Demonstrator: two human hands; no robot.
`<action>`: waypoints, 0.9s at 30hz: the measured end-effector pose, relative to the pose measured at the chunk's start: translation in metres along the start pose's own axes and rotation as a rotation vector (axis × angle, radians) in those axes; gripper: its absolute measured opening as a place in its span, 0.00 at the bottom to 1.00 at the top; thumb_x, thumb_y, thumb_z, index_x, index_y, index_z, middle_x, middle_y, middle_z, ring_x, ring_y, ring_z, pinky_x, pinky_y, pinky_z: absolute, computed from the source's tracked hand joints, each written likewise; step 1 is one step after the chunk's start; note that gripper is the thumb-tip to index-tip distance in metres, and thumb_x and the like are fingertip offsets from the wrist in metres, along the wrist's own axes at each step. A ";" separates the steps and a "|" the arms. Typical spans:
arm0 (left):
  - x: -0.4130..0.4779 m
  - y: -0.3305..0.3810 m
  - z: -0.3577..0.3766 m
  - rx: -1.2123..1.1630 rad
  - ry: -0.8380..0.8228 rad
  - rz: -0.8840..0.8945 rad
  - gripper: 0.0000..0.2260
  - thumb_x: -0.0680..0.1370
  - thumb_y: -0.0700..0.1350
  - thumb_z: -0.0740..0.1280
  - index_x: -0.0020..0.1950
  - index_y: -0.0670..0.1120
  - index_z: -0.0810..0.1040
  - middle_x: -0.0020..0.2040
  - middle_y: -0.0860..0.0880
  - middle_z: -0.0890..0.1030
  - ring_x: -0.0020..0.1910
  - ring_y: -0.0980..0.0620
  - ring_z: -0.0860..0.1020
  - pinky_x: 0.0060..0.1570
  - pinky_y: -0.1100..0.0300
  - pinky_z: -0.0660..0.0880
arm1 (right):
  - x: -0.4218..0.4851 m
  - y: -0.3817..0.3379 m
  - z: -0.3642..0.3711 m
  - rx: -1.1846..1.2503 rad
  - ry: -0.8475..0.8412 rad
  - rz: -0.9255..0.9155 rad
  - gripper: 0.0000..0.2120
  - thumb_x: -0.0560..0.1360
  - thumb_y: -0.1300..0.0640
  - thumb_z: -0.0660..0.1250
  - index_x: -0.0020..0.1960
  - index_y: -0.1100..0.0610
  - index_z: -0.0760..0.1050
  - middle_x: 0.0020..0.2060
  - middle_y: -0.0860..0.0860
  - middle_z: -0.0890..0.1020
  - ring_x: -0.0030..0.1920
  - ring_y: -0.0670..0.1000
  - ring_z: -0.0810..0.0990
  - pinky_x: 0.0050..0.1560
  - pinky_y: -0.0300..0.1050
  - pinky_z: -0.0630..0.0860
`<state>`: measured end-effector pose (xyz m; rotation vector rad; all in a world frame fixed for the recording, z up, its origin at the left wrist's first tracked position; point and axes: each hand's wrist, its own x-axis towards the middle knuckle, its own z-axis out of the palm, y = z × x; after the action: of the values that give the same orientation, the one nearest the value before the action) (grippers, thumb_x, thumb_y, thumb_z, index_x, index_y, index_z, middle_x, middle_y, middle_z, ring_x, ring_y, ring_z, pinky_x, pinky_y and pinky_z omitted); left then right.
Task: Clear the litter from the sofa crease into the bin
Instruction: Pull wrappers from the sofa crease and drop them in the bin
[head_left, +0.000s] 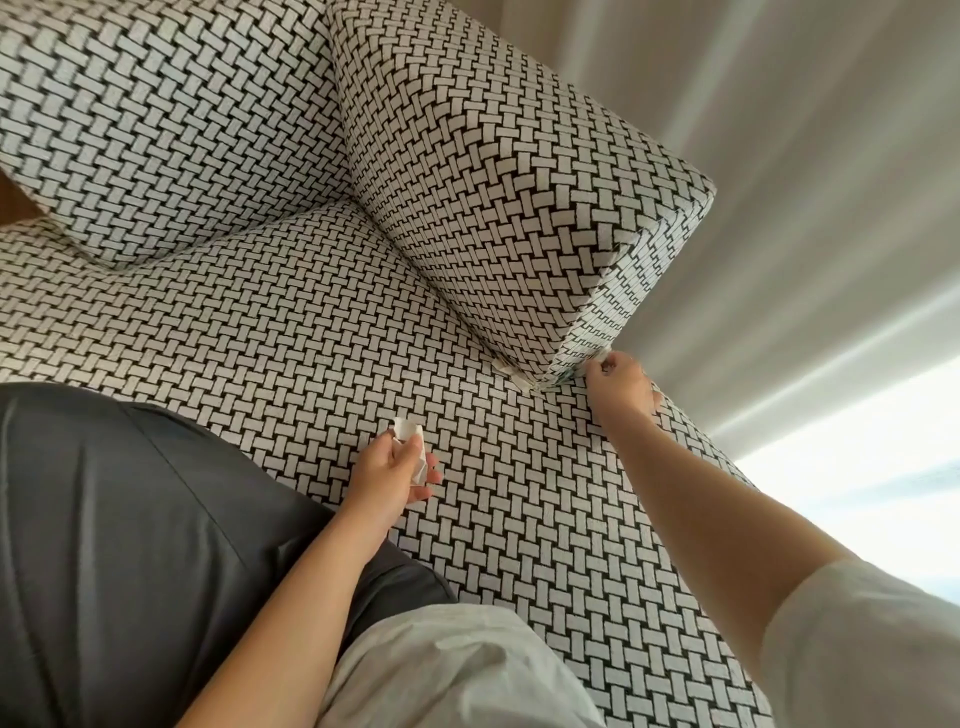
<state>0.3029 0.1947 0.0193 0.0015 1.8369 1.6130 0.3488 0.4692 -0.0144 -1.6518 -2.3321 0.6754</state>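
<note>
- Left hand (400, 467) grips crumpled white paper (408, 430) above the seat (311, 322).
- Right hand (621, 382) is at the cushion's (493, 208) lower corner, fingers curled. I can't tell whether they pinch fabric or a scrap.
- Pale scraps (506, 368) lie in the crease (447, 301) under that cushion, just beside my right hand.
- The crease runs away from that hand toward the sofa back. Right hand is nearer; left is well apart and already full.
- Bin not in view.
</note>
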 end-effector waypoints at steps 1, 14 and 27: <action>-0.001 0.001 0.000 0.000 -0.004 0.003 0.07 0.81 0.43 0.57 0.49 0.43 0.73 0.42 0.46 0.78 0.37 0.53 0.78 0.29 0.66 0.75 | 0.000 0.000 -0.001 -0.006 0.002 0.001 0.13 0.76 0.48 0.55 0.42 0.53 0.74 0.40 0.52 0.80 0.47 0.56 0.76 0.59 0.53 0.63; -0.010 0.005 -0.004 0.081 -0.019 0.041 0.07 0.81 0.44 0.57 0.45 0.48 0.72 0.41 0.46 0.79 0.41 0.52 0.78 0.36 0.63 0.76 | -0.009 0.005 -0.038 0.448 -0.372 -0.027 0.10 0.75 0.58 0.62 0.35 0.56 0.72 0.34 0.54 0.71 0.38 0.51 0.68 0.41 0.47 0.67; -0.020 0.028 -0.030 0.156 0.051 0.120 0.07 0.80 0.46 0.59 0.48 0.47 0.75 0.44 0.46 0.80 0.41 0.52 0.79 0.41 0.57 0.76 | -0.141 -0.033 -0.038 0.822 -0.588 -0.122 0.09 0.77 0.60 0.60 0.49 0.61 0.78 0.46 0.55 0.82 0.48 0.50 0.78 0.51 0.43 0.71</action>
<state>0.2921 0.1663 0.0536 0.1438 2.0324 1.5580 0.3874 0.3383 0.0481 -0.9981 -1.9539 1.9573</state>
